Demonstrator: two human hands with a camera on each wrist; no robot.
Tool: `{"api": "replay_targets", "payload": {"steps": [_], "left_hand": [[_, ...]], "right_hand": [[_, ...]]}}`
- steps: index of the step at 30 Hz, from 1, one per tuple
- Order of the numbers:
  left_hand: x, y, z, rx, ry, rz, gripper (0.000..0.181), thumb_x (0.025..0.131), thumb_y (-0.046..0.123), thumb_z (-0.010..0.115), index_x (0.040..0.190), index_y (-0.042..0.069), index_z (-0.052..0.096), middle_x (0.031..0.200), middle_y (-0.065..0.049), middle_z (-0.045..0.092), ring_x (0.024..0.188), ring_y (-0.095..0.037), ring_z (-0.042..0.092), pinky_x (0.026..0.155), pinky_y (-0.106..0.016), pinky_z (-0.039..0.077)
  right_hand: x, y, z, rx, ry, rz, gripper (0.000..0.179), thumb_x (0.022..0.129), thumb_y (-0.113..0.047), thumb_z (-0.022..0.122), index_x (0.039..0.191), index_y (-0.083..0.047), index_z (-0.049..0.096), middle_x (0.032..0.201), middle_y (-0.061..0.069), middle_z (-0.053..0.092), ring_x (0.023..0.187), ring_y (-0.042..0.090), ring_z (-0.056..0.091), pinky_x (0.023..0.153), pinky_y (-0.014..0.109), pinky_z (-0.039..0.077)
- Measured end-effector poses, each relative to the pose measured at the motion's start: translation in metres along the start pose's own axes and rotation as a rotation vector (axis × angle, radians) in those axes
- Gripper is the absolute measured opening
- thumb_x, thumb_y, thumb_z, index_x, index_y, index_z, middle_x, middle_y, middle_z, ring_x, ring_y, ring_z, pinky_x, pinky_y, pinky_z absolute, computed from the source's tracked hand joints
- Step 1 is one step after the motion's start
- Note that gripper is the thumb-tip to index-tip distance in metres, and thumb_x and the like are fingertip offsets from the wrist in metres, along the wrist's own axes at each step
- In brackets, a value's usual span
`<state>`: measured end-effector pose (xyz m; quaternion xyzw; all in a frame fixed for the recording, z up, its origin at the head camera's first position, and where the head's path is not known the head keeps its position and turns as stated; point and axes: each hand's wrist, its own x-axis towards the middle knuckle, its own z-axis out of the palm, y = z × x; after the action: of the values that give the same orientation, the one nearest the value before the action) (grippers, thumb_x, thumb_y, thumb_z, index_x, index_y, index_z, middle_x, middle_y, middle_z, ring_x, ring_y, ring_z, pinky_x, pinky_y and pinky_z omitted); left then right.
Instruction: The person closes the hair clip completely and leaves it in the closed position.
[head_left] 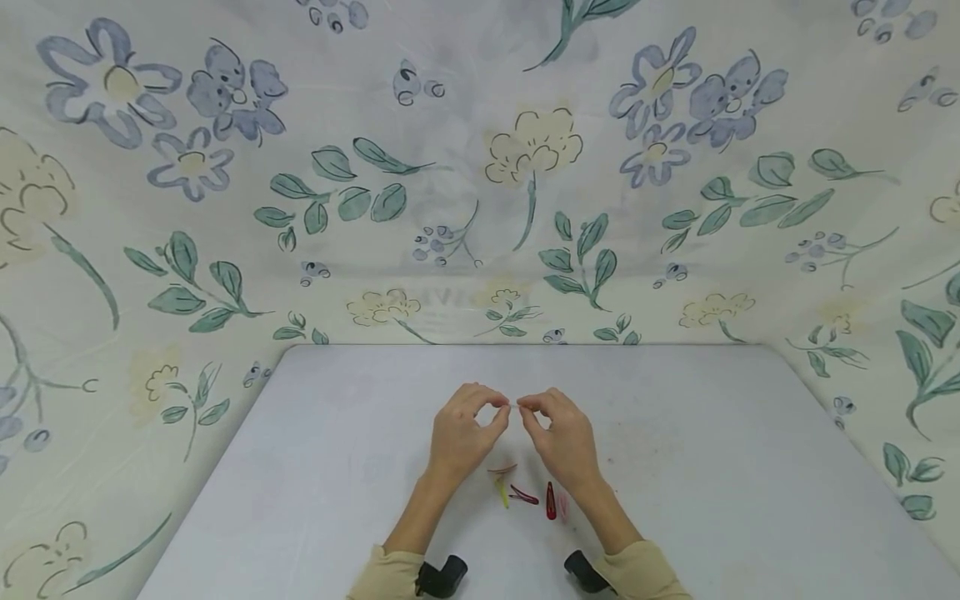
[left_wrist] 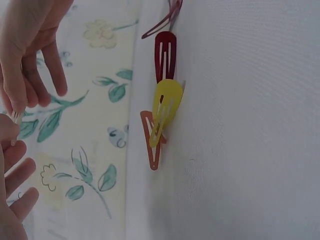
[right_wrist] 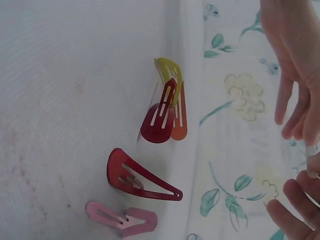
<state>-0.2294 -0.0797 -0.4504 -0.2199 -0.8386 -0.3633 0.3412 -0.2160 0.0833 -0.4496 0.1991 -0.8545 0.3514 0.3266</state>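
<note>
Over the white table, my left hand (head_left: 459, 433) and right hand (head_left: 568, 446) meet fingertip to fingertip. Between thumb and forefinger, each pinches an end of a small white hair clip (left_wrist: 16, 118), mostly hidden by the fingers. Below the hands lie several snap hair clips. An orange one (left_wrist: 154, 159) lies partly under a yellow one (left_wrist: 172, 91), and a dark red clip (right_wrist: 156, 134) overlaps these in the right wrist view. Closer to my right forearm are a second red clip (right_wrist: 116, 172) and a pink clip (right_wrist: 140, 229).
The white table (head_left: 337, 467) spreads out on both sides of the hands. Behind it and at its sides hangs a flowered cloth (head_left: 450, 208). Black wrist mounts (head_left: 444, 577) sit by the beige sleeves (head_left: 641, 571) at the front.
</note>
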Motion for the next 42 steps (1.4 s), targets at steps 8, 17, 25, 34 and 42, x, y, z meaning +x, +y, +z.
{"api": "replay_targets", "payload": {"steps": [8, 17, 25, 34, 42], "left_hand": [[0.0, 0.005, 0.004, 0.033, -0.01, -0.046, 0.007, 0.079, 0.007, 0.076, 0.084, 0.01, 0.073, 0.081, 0.0, 0.068, 0.083, -0.016, 0.065, 0.07, -0.031, 0.056], [0.0, 0.01, 0.011, 0.065, 0.012, -0.081, 0.005, 0.079, 0.009, 0.076, 0.081, 0.011, 0.071, 0.079, 0.001, 0.067, 0.08, -0.015, 0.064, 0.066, -0.031, 0.054], [-0.003, 0.011, 0.013, 0.093, 0.029, -0.116, 0.006, 0.079, 0.008, 0.077, 0.078, 0.012, 0.073, 0.078, 0.002, 0.068, 0.078, -0.014, 0.064, 0.063, -0.029, 0.053], [-0.005, 0.009, 0.009, 0.071, -0.053, -0.147, 0.005, 0.081, 0.008, 0.075, 0.082, 0.012, 0.073, 0.08, 0.002, 0.069, 0.079, -0.014, 0.064, 0.067, -0.03, 0.054], [-0.008, 0.006, 0.008, 0.032, -0.105, -0.19, 0.007, 0.084, 0.009, 0.073, 0.083, 0.015, 0.071, 0.083, 0.001, 0.069, 0.082, -0.014, 0.063, 0.073, -0.032, 0.054]], "right_hand": [[0.0, 0.002, 0.003, -0.047, -0.002, 0.016, 0.013, 0.083, -0.002, 0.075, 0.094, -0.01, 0.072, 0.082, -0.001, 0.066, 0.078, 0.017, 0.066, 0.07, 0.031, 0.056], [0.0, 0.004, 0.005, -0.053, 0.004, 0.036, 0.013, 0.083, -0.002, 0.075, 0.093, -0.009, 0.071, 0.083, 0.0, 0.065, 0.077, 0.015, 0.065, 0.069, 0.029, 0.057], [-0.002, 0.0, 0.012, -0.023, 0.032, 0.08, 0.011, 0.083, 0.0, 0.073, 0.09, -0.008, 0.069, 0.082, 0.001, 0.066, 0.074, 0.016, 0.065, 0.067, 0.03, 0.057], [-0.003, 0.0, 0.012, -0.013, 0.008, 0.092, 0.01, 0.085, -0.002, 0.074, 0.09, -0.008, 0.069, 0.084, 0.001, 0.067, 0.077, 0.014, 0.065, 0.068, 0.031, 0.057], [-0.005, 0.003, 0.012, 0.054, -0.061, 0.13, 0.006, 0.089, -0.005, 0.07, 0.094, -0.008, 0.069, 0.085, 0.003, 0.07, 0.078, 0.016, 0.066, 0.07, 0.036, 0.058]]}}
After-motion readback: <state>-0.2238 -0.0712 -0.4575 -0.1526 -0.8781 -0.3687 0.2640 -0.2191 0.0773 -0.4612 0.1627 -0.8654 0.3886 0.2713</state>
